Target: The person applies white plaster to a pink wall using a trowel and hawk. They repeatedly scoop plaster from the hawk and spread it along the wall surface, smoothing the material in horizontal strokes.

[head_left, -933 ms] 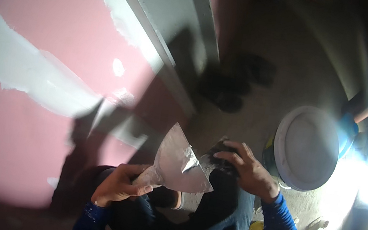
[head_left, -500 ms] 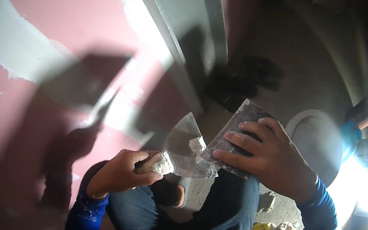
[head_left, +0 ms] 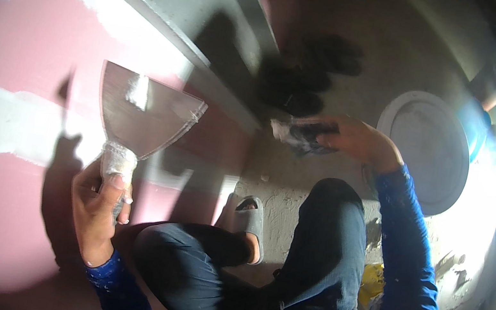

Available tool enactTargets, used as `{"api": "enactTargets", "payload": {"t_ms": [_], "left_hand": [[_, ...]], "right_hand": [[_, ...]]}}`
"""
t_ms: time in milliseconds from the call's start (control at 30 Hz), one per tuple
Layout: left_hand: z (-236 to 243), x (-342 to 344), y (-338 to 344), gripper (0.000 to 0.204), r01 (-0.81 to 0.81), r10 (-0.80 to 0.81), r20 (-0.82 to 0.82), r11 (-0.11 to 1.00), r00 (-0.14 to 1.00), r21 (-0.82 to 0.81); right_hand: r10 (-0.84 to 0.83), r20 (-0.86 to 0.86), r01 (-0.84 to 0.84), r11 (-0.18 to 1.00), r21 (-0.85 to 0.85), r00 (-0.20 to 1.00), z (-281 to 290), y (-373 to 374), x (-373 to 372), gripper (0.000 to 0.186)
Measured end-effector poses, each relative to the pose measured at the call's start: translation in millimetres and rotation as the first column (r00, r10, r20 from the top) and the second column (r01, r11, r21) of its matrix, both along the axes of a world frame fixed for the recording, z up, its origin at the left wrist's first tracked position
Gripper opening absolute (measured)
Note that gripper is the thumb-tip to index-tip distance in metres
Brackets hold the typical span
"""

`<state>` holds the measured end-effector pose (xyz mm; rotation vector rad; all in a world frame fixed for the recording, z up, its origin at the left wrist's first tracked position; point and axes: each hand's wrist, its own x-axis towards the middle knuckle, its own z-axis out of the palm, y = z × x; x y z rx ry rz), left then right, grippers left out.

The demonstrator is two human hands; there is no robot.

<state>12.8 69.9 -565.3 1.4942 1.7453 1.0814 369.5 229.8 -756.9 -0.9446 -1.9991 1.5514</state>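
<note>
My left hand (head_left: 96, 205) is closed round the whitish, plaster-caked handle of a wide putty knife (head_left: 152, 115), with its blade pointing up. A small white smear of filler sits near the blade's upper edge. Behind the knife stands a pink wall board (head_left: 37, 53) with bands of white filler; I cannot tell if the blade touches it. Farther right, my right hand (head_left: 363, 144) grips a flat scraper plate (head_left: 303, 136), now tilted almost edge-on and blurred. White filler clings to its left end. The two tools are well apart.
A round grey lid or bucket top (head_left: 423, 153) lies beyond my right forearm. Dark shoes (head_left: 294, 88) rest on the concrete floor by the wall. My bent legs and a slippered foot (head_left: 248, 223) are below. A yellow bag (head_left: 371, 284) lies beside my leg. Bright light glares at right.
The putty knife has left the scraper plate and swung up and left toward the wall. My right hand has moved up and turned the plate from face-on to nearly edge-on.
</note>
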Motion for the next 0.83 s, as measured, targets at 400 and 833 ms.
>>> {"api": "enactTargets", "payload": {"t_ms": [400,833], "left_hand": [[-55,-16,40,0.054,-0.063,0.03,0.179,0.981,0.983,0.182],[-58,-76,36,0.074,0.132,0.094,-0.654,0.949,0.75,0.287]], "right_hand": [[-0.156,-0.063,0.155,0.988,-0.026,0.986,-385,48,-172,0.059],[-0.414,-0.066,0.413,0.91,-0.028,0.908,-460,59,-275,0.052]]}}
